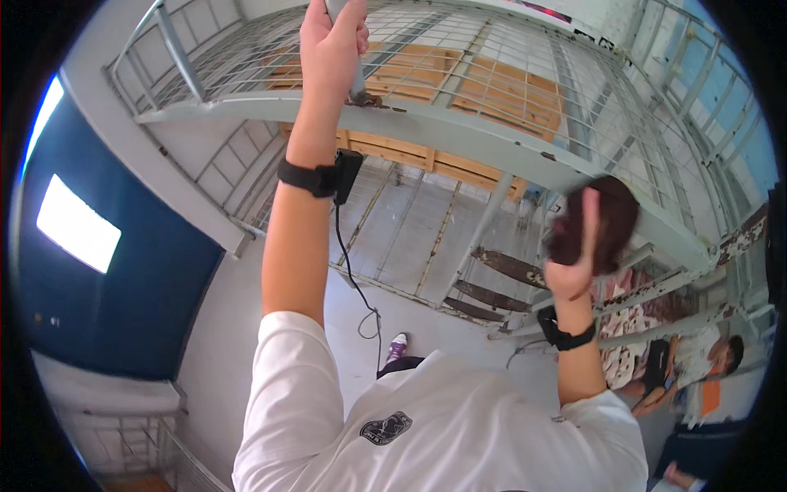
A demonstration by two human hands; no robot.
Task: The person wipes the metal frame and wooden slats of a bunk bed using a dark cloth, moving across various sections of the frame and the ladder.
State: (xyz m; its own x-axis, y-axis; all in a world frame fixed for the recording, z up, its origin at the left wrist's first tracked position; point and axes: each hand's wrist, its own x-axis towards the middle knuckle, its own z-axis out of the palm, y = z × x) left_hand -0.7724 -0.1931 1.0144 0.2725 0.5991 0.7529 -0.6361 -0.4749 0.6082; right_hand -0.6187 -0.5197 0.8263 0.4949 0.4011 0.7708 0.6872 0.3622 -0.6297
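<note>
My left hand (326,45) is raised at the top of the view, its fingers wrapped round a grey upright post (358,82) of the metal bunk bed. Beneath that hand, the post meets the long side rail (459,121), where paint is chipped and rust shows. My right hand (576,262) is lifted at the right and closed on a dark brown soft-looking pad (616,225), possibly a cloth, blurred by motion. One finger lies stretched along the pad. It overlaps the side rail in view; whether it touches the rail I cannot tell.
Wire mesh (508,57) fills the upper bunk above wooden slats (434,156). Worn ladder steps (492,295) hang near my right arm. A black cable (348,271) dangles from my left wrist. Someone sits at the right (697,361). A blue door (115,271) stands left.
</note>
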